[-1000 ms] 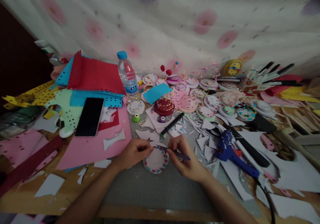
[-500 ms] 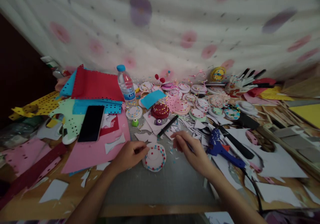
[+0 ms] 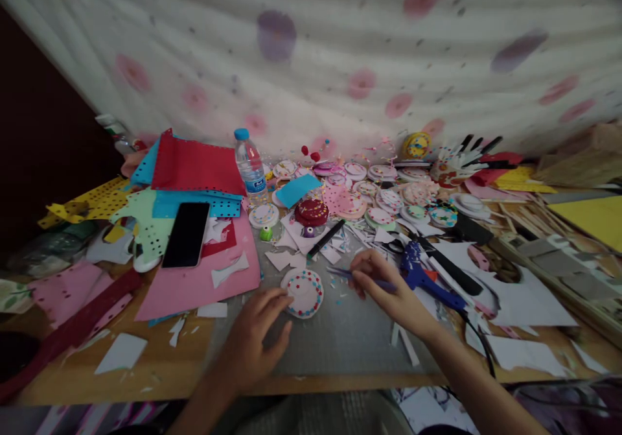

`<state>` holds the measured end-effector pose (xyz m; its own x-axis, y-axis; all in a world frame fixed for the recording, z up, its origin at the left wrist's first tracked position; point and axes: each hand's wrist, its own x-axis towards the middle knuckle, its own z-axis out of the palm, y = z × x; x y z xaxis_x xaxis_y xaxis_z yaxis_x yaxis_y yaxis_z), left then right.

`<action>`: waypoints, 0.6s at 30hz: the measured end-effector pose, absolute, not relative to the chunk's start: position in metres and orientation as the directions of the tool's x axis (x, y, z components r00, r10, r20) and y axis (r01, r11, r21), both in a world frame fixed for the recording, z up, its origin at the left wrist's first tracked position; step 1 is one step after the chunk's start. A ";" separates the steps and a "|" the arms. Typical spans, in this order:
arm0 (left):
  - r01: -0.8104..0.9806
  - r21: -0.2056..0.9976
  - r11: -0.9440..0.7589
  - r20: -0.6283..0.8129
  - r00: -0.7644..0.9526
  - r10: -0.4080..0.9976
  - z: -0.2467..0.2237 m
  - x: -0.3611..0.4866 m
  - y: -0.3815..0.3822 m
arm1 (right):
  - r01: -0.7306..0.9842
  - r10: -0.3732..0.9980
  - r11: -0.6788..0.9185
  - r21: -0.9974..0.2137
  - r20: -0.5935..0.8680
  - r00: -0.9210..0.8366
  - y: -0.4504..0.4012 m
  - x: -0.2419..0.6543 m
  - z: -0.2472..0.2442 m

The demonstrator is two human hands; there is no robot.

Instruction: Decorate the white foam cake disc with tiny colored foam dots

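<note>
A round white foam disc (image 3: 303,294), edged with red and blue stars, lies on the grey mat (image 3: 335,347). My left hand (image 3: 260,334) is at its left edge, thumb apart from the fingers, fingertips at or just over the rim. In my right hand (image 3: 376,278) is a pair of purple tweezers (image 3: 343,271), gripped between thumb and fingers. Their tips point left, towards the disc but apart from it, above small blue and white bits on the mat.
Behind stand many decorated discs (image 3: 379,218), a water bottle (image 3: 251,169) and a black pen (image 3: 325,238). To the left lie a phone (image 3: 187,235) and pink foam sheets (image 3: 233,292). A blue glue gun (image 3: 427,279) with its cord and white scraps lies right.
My left hand has opened from a pinch and come back nearer the table edge. My right hand has turned, bringing the tweezers into clear sight. The view has shifted slightly.
</note>
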<state>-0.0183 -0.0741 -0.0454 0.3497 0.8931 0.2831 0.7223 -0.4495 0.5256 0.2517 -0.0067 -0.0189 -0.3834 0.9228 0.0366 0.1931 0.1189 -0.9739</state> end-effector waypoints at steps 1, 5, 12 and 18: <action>0.733 0.496 -0.466 0.264 0.384 0.885 -0.049 -0.016 -0.082 | 0.204 0.907 0.132 -0.970 0.035 -0.420 -0.007 0.249 -0.021; 0.761 0.434 -0.481 0.190 0.445 0.875 -0.059 -0.009 -0.097 | 0.276 0.865 0.275 -0.921 0.112 -0.488 -0.012 0.237 -0.031; 0.759 0.459 -0.463 0.186 0.427 0.885 -0.064 -0.008 -0.095 | 0.340 0.763 0.455 -0.823 0.164 -0.625 -0.015 0.220 -0.038; 0.759 0.467 -0.453 0.166 0.428 0.888 -0.063 -0.008 -0.095 | 0.381 0.737 0.472 -0.795 0.118 -0.666 -0.009 0.215 -0.045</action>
